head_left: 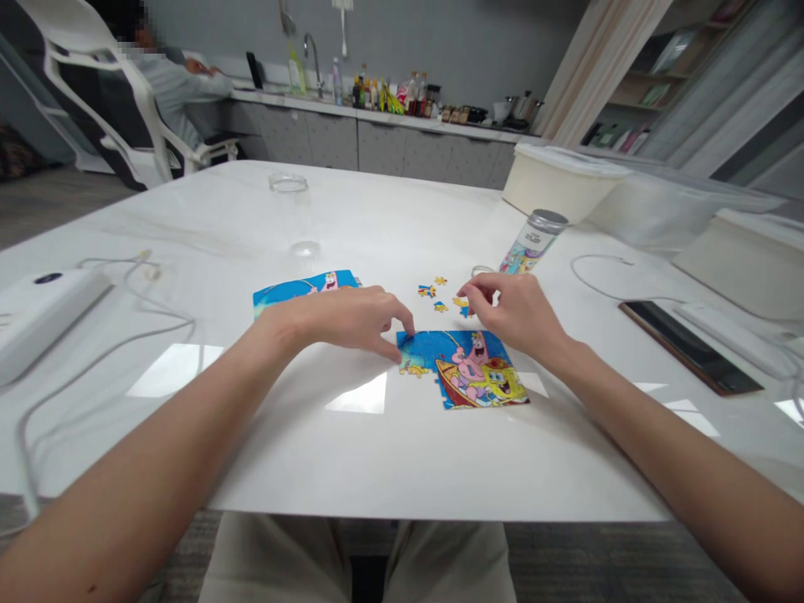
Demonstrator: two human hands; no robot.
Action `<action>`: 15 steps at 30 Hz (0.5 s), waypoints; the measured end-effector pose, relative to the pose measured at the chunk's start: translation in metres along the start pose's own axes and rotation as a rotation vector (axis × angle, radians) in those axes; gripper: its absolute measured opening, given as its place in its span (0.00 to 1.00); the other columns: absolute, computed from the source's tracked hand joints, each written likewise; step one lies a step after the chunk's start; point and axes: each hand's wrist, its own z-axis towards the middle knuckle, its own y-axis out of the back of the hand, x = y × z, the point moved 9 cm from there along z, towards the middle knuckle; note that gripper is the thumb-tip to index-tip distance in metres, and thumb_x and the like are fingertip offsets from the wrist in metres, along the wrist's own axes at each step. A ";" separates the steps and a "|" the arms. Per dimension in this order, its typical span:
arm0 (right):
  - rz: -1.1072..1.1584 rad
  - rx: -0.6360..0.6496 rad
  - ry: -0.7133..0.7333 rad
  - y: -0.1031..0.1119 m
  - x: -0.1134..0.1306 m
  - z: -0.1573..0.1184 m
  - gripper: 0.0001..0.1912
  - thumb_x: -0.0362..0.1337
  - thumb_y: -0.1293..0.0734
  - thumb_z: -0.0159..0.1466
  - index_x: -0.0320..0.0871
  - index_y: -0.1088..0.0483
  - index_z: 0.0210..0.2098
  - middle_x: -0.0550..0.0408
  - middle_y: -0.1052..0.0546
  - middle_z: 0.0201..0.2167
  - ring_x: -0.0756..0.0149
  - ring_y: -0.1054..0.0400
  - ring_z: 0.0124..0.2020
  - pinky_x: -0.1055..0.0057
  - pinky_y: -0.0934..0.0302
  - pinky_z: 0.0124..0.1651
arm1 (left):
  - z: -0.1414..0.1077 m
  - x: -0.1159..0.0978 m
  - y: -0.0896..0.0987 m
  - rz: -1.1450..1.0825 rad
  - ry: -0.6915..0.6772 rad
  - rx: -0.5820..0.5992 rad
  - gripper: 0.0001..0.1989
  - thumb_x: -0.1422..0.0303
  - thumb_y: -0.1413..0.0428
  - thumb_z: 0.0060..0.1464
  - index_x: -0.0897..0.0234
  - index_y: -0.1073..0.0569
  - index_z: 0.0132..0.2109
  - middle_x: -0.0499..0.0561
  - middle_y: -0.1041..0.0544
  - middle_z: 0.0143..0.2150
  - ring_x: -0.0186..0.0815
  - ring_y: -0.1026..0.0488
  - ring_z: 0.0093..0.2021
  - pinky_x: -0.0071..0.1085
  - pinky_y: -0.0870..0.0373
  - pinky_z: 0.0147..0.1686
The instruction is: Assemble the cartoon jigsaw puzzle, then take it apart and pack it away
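Note:
A partly assembled cartoon jigsaw puzzle [482, 373] lies flat near the table's front, with a gap at its lower left. My left hand [358, 322] is at its upper left edge, thumb and index finger apart, fingertips touching that edge. Beyond the puzzle, my right hand [512, 310] has its fingers pinched at a blue and yellow puzzle piece [463, 307]; the grip is partly hidden. Several loose pieces [427, 291] lie just left of it. Behind my left wrist is a picture sheet [295, 290] with similar art, partly covered.
A clear jar [292, 216] stands at the back left, and a printed tube with a grey lid [533, 241] beyond my right hand. A phone [688, 345] and cables lie right, a white power strip [54, 310] left. Lidded bins [556, 180] stand back right. A person sits far left.

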 end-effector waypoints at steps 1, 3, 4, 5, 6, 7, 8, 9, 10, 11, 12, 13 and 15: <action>-0.003 -0.008 -0.020 0.000 -0.006 0.002 0.13 0.35 0.40 0.61 0.43 0.24 0.29 0.54 0.22 0.25 0.67 0.34 0.25 0.68 0.44 0.32 | 0.000 0.001 0.000 0.002 0.004 -0.004 0.21 0.52 0.43 0.52 0.49 0.25 0.52 0.47 0.23 0.34 0.35 0.27 0.36 0.27 0.38 0.35; -0.030 -0.017 -0.037 0.000 -0.017 0.005 0.12 0.33 0.40 0.60 0.42 0.24 0.31 0.53 0.21 0.31 0.64 0.31 0.28 0.66 0.41 0.36 | 0.000 0.001 0.001 0.006 0.009 -0.004 0.20 0.53 0.44 0.53 0.49 0.25 0.52 0.47 0.23 0.33 0.35 0.27 0.36 0.26 0.38 0.34; -0.058 -0.022 -0.042 0.000 -0.024 0.007 0.12 0.32 0.40 0.59 0.42 0.24 0.33 0.51 0.21 0.33 0.62 0.31 0.30 0.65 0.40 0.38 | 0.000 0.001 0.001 0.008 0.011 -0.002 0.20 0.53 0.44 0.54 0.49 0.25 0.52 0.47 0.22 0.33 0.35 0.27 0.36 0.26 0.38 0.34; -0.094 -0.025 -0.044 -0.001 -0.029 0.008 0.12 0.32 0.39 0.59 0.41 0.24 0.35 0.50 0.21 0.35 0.61 0.30 0.31 0.65 0.40 0.39 | -0.001 0.001 0.001 0.011 0.016 0.002 0.20 0.53 0.45 0.54 0.49 0.25 0.53 0.48 0.22 0.34 0.35 0.27 0.36 0.26 0.39 0.34; -0.131 -0.022 -0.046 -0.002 -0.035 0.010 0.12 0.31 0.39 0.59 0.41 0.24 0.37 0.48 0.21 0.36 0.60 0.30 0.33 0.64 0.39 0.39 | -0.001 0.000 0.002 0.015 0.021 0.007 0.20 0.53 0.45 0.55 0.49 0.25 0.53 0.48 0.22 0.34 0.36 0.27 0.37 0.26 0.39 0.34; -0.163 -0.011 -0.045 -0.003 -0.040 0.011 0.12 0.31 0.39 0.59 0.40 0.24 0.37 0.47 0.22 0.37 0.59 0.30 0.33 0.64 0.39 0.39 | -0.001 0.000 0.002 0.018 0.027 0.011 0.20 0.53 0.45 0.55 0.49 0.24 0.53 0.48 0.22 0.35 0.36 0.27 0.38 0.26 0.39 0.34; -0.186 0.005 -0.042 -0.005 -0.043 0.012 0.12 0.31 0.39 0.59 0.40 0.24 0.37 0.47 0.22 0.37 0.59 0.30 0.34 0.64 0.39 0.39 | -0.001 0.000 0.002 0.022 0.034 0.014 0.20 0.54 0.45 0.54 0.49 0.24 0.53 0.48 0.22 0.35 0.36 0.27 0.38 0.26 0.39 0.34; -0.198 0.027 -0.038 -0.008 -0.046 0.013 0.12 0.31 0.39 0.60 0.40 0.24 0.37 0.46 0.22 0.36 0.59 0.30 0.34 0.64 0.38 0.39 | -0.001 0.000 0.003 0.024 0.041 0.015 0.20 0.54 0.45 0.54 0.49 0.24 0.53 0.49 0.21 0.36 0.36 0.27 0.38 0.26 0.38 0.34; -0.197 0.052 -0.031 -0.010 -0.047 0.014 0.12 0.31 0.39 0.60 0.40 0.24 0.36 0.47 0.23 0.36 0.60 0.30 0.34 0.64 0.38 0.40 | -0.001 0.000 0.003 0.026 0.049 0.017 0.20 0.54 0.45 0.54 0.49 0.25 0.53 0.49 0.21 0.36 0.36 0.26 0.38 0.26 0.38 0.34; -0.184 0.080 -0.025 -0.013 -0.047 0.014 0.11 0.31 0.39 0.60 0.40 0.24 0.35 0.47 0.23 0.35 0.60 0.30 0.34 0.64 0.38 0.40 | -0.001 0.000 0.003 0.028 0.056 0.019 0.20 0.54 0.45 0.54 0.49 0.25 0.53 0.49 0.21 0.36 0.36 0.26 0.38 0.27 0.38 0.33; -0.157 0.114 -0.017 -0.016 -0.047 0.015 0.10 0.31 0.38 0.60 0.40 0.25 0.35 0.48 0.23 0.35 0.61 0.30 0.34 0.65 0.38 0.40 | -0.001 0.000 0.003 0.032 0.064 0.019 0.20 0.54 0.45 0.54 0.49 0.25 0.54 0.49 0.21 0.36 0.36 0.26 0.37 0.27 0.38 0.34; -0.121 0.152 -0.008 -0.019 -0.045 0.015 0.09 0.32 0.38 0.60 0.40 0.25 0.35 0.48 0.23 0.35 0.62 0.30 0.34 0.66 0.38 0.40 | -0.001 0.000 0.003 0.038 0.072 0.022 0.20 0.54 0.45 0.55 0.48 0.25 0.54 0.49 0.21 0.36 0.36 0.26 0.37 0.27 0.38 0.34; -0.049 0.222 -0.011 -0.024 -0.043 0.014 0.08 0.35 0.35 0.59 0.41 0.25 0.35 0.50 0.23 0.34 0.64 0.30 0.32 0.67 0.39 0.37 | -0.002 0.001 0.003 0.051 0.083 0.026 0.20 0.54 0.46 0.55 0.47 0.25 0.54 0.49 0.21 0.36 0.37 0.25 0.37 0.28 0.37 0.36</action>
